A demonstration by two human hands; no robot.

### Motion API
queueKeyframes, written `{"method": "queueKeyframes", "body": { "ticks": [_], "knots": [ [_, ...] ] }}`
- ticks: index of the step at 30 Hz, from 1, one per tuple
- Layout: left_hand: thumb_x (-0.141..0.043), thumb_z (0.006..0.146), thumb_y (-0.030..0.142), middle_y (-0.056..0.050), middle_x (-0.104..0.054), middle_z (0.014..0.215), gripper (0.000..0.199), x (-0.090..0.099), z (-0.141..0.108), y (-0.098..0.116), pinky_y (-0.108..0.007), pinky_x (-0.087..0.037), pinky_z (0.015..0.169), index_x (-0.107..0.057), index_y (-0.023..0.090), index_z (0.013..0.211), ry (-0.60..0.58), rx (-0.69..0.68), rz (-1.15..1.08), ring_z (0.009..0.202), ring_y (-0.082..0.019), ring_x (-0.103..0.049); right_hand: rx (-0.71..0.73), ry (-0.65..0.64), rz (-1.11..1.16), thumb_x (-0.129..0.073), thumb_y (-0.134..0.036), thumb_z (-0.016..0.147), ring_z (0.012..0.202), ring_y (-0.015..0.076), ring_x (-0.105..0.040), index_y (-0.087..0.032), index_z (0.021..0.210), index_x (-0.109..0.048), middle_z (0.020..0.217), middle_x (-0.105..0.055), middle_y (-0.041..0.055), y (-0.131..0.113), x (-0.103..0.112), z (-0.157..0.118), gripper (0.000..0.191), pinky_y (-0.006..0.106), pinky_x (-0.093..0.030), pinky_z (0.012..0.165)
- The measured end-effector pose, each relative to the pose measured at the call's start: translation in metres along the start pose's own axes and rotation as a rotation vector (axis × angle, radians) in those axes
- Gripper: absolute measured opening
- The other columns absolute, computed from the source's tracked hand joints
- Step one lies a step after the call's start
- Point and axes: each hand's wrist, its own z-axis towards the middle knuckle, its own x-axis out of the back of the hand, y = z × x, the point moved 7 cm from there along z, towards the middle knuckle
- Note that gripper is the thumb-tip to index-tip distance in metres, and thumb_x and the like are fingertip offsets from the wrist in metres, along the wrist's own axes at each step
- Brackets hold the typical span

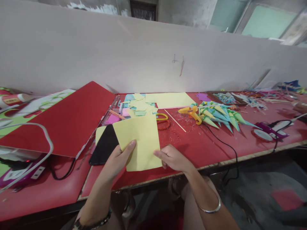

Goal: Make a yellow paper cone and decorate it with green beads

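Observation:
A sheet of yellow paper (144,140) is held up over the table's front edge between both hands. My left hand (122,156) pinches its left side, thumb on the face toward me. At the lower right corner, my right hand (171,157) grips it between thumb and fingers. Behind the sheet, scissors with yellow and red handles (165,117) lie partly hidden. A black phone or tablet (104,147) rests beside my left hand. Yellow paper scraps (141,105) are heaped just past the sheet.
An orange glue gun (192,112) lies right of centre, near green, yellow and blue paper cones (220,115). A thin stick (175,120) is on the red table (192,150). Large red card (69,121) leans at left. Purple power strips (271,130) and cables lie about. Another person's hand (299,107) shows far right.

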Motion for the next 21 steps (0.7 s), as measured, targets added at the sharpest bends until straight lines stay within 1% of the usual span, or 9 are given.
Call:
{"method": "queueKeyframes", "body": {
  "ticks": [2, 6, 7, 10, 11, 14, 16, 18, 21],
  "knots": [
    [-0.060, 0.062, 0.062, -0.011, -0.072, 0.087, 0.065, 0.001, 0.000, 0.000, -0.030, -0.055, 0.064, -0.063, 0.012, 0.103, 0.006, 0.002, 0.010, 0.076, -0.024, -0.067, -0.009, 0.008, -0.010, -0.039, -0.059, 0.082, 0.037, 0.0070, -0.043, -0.017, 0.040, -0.045, 0.037, -0.045, -0.0019, 0.001, 0.000, 0.000, 0.059, 0.019, -0.033, 0.043],
    [-0.061, 0.063, 0.060, -0.012, -0.072, 0.088, 0.064, 0.003, 0.001, -0.003, -0.029, -0.055, 0.060, -0.062, 0.011, 0.105, 0.019, 0.004, -0.029, 0.074, -0.024, -0.067, -0.004, -0.010, -0.012, -0.041, -0.055, 0.083, 0.039, 0.0078, -0.046, -0.017, 0.045, -0.049, 0.041, -0.049, -0.0012, -0.001, -0.002, 0.001, 0.054, 0.019, -0.033, 0.042],
    [-0.061, 0.064, 0.059, -0.012, -0.072, 0.088, 0.063, 0.003, 0.002, -0.004, -0.029, -0.055, 0.060, -0.062, 0.011, 0.105, 0.022, 0.006, -0.038, 0.073, -0.024, -0.067, 0.015, 0.021, -0.038, -0.041, -0.053, 0.083, 0.039, 0.0074, -0.044, -0.017, 0.045, -0.046, 0.040, -0.047, -0.0021, -0.003, 0.000, 0.001, 0.053, 0.019, -0.032, 0.043],
    [-0.061, 0.065, 0.057, -0.012, -0.071, 0.091, 0.060, 0.006, 0.004, -0.007, -0.029, -0.055, 0.060, -0.062, 0.011, 0.104, 0.046, 0.013, -0.063, 0.075, -0.024, -0.067, 0.091, 0.191, -0.141, -0.043, -0.048, 0.084, 0.039, 0.0059, -0.035, -0.019, 0.043, -0.033, 0.039, -0.035, -0.0054, -0.013, 0.011, 0.000, 0.051, 0.020, -0.025, 0.043],
    [-0.062, 0.065, 0.056, -0.011, -0.071, 0.093, 0.059, 0.007, 0.004, -0.008, -0.028, -0.055, 0.061, -0.062, 0.012, 0.104, 0.055, 0.009, -0.072, 0.077, -0.024, -0.067, 0.112, 0.215, -0.155, -0.043, -0.047, 0.084, 0.040, 0.0059, -0.034, -0.019, 0.044, -0.032, 0.040, -0.034, -0.0057, -0.015, 0.013, 0.000, 0.051, 0.020, -0.024, 0.043],
    [-0.060, 0.067, 0.056, -0.010, -0.070, 0.096, 0.056, 0.012, 0.006, -0.007, -0.028, -0.056, 0.064, -0.062, 0.014, 0.104, 0.100, -0.029, -0.071, 0.082, -0.024, -0.066, 0.139, 0.115, -0.117, -0.044, -0.044, 0.085, 0.045, 0.0072, -0.042, -0.018, 0.049, -0.040, 0.045, -0.043, -0.0043, -0.019, 0.007, 0.000, 0.044, 0.020, -0.029, 0.048],
    [-0.058, 0.068, 0.057, -0.010, -0.070, 0.096, 0.057, 0.015, 0.006, -0.006, -0.028, -0.056, 0.065, -0.062, 0.014, 0.105, 0.138, -0.038, -0.048, 0.083, -0.025, -0.066, 0.152, 0.093, -0.096, -0.044, -0.042, 0.085, 0.048, 0.0082, -0.046, -0.017, 0.052, -0.044, 0.049, -0.047, -0.0034, -0.019, 0.005, 0.000, 0.041, 0.020, -0.032, 0.051],
    [-0.058, 0.067, 0.058, -0.011, -0.071, 0.094, 0.059, 0.015, 0.005, -0.005, -0.030, -0.056, 0.066, -0.062, 0.013, 0.105, 0.159, -0.031, -0.039, 0.083, -0.025, -0.066, 0.161, 0.170, -0.068, -0.043, -0.042, 0.085, 0.049, 0.0082, -0.044, -0.018, 0.051, -0.041, 0.048, -0.043, -0.0041, -0.018, 0.010, 0.000, 0.042, 0.020, -0.032, 0.051],
    [-0.061, 0.063, 0.061, -0.012, -0.070, 0.095, 0.064, 0.012, 0.002, -0.001, -0.034, -0.055, 0.073, -0.062, 0.012, 0.105, 0.147, -0.049, -0.055, 0.090, -0.028, -0.064, 0.154, 0.358, -0.001, -0.042, -0.043, 0.085, 0.049, 0.0081, -0.038, -0.019, 0.053, -0.036, 0.050, -0.035, -0.0052, -0.015, 0.023, 0.000, 0.041, 0.020, -0.030, 0.049]
  ]
}}
